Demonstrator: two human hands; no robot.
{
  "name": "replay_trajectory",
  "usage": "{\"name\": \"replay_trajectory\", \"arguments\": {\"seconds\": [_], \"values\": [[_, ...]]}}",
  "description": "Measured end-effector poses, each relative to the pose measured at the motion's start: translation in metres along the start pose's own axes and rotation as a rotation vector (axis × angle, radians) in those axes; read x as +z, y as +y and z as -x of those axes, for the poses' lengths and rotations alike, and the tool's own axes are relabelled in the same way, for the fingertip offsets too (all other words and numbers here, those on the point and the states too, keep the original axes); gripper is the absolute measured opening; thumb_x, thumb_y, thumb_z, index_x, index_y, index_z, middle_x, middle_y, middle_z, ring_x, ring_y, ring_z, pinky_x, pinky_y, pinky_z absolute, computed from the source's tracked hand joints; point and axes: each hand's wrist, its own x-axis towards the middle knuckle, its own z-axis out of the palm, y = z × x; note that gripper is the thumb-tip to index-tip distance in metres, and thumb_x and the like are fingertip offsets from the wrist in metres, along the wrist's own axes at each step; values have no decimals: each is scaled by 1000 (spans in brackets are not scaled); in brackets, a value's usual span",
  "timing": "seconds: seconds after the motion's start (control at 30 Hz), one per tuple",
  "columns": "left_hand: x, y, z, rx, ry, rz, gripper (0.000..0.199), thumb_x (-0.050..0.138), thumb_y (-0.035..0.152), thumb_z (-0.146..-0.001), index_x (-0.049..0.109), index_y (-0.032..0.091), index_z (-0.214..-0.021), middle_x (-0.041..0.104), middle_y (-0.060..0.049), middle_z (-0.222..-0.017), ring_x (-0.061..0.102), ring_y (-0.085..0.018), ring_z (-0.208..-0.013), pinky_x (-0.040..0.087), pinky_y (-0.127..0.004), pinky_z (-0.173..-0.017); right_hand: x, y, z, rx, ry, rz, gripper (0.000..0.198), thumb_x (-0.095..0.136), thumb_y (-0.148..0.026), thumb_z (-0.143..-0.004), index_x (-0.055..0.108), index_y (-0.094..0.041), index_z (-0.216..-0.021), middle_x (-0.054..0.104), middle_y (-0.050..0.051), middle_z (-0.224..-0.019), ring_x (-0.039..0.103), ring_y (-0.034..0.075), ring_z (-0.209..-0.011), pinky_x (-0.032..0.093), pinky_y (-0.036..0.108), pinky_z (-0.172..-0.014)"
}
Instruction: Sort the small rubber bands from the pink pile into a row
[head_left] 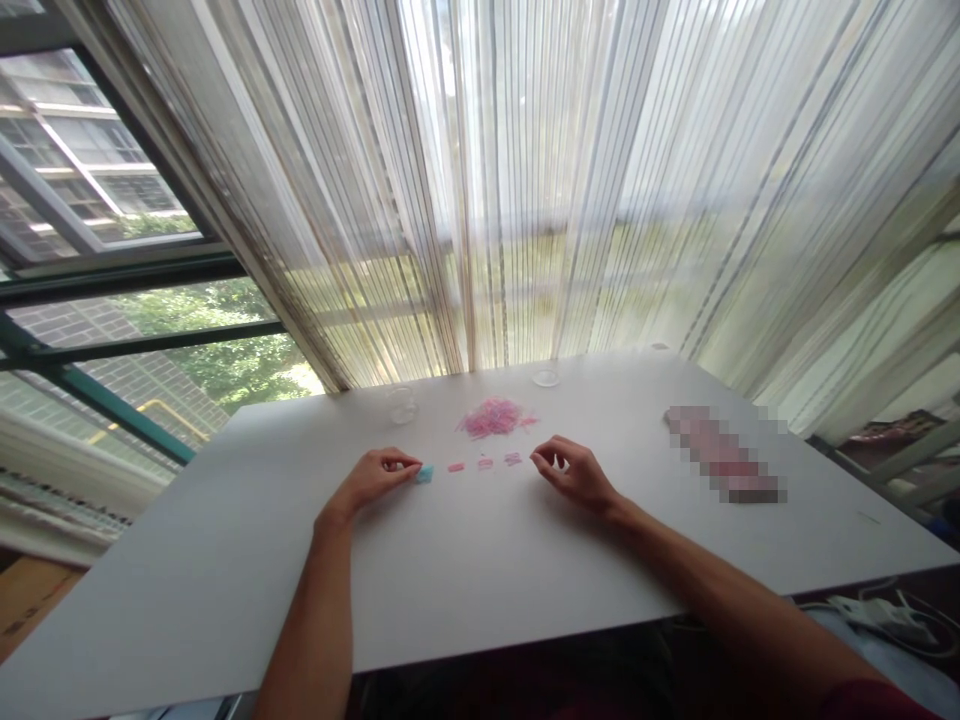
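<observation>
A row of small coloured groups lies on the white table: a blue group, a red group, a pink group and a purple group. My left hand has thumb and finger pinched at the left edge of the blue group. My right hand is at the row's other end, just right of the purple group, its thumb and finger tips pressed together. Anything in either pinch is too small to make out. Behind the row is a loose pile of thin pink and purple pieces.
A clear round container stands at the back left, and a clear shallow dish or lid sits near the back edge. A blurred-out reddish item lies on the right. Sheer curtains hang behind the table.
</observation>
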Motion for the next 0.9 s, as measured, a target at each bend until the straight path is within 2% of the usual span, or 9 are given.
{"name": "replay_trajectory", "arguments": {"seconds": [0.23, 0.33, 0.43, 0.6, 0.9], "values": [[-4, 1, 2, -31, -26, 62, 44, 70, 56, -67, 79, 16, -85, 72, -7, -83, 58, -19, -73, 44, -26, -65, 0, -1, 0, 7, -1, -9, 17, 55, -28, -88, 64, -19, -76, 59, 1, -67, 53, 13, -60, 44, 25, -56], [-7, 4, 6, -41, -86, 108, 44, 70, 54, -69, 79, 16, -87, 72, -7, -85, 59, -19, -76, 45, -26, -66, 0, -2, 0, 14, 0, -5, 17, 56, -28, -88, 64, -19, -76, 60, 1, -67, 53, 13, -59, 44, 25, -56], [-11, 7, 9, -51, -165, 86, 42, 71, 53, -68, 79, 16, -85, 70, -6, -78, 56, -18, -71, 43, -24, -61, 0, -1, 0, 9, -3, -5, 17, 55, -28, -88, 64, -19, -76, 60, 1, -67, 52, 13, -59, 44, 25, -55], [-12, 4, 11, -91, -191, 34, 41, 71, 53, -66, 79, 17, -85, 63, -1, -62, 51, -15, -60, 38, -23, -53, 0, 0, 0, 6, -5, -2, 18, 56, -29, -89, 64, -19, -77, 59, 0, -66, 52, 12, -58, 44, 24, -55], [-10, 1, 9, -127, -222, 55, 40, 73, 50, -64, 79, 16, -85, 66, -2, -66, 54, -16, -63, 41, -24, -57, 0, -2, 0, 15, -12, -4, 17, 56, -27, -88, 64, -19, -76, 59, 0, -66, 53, 12, -58, 44, 24, -55]]}}
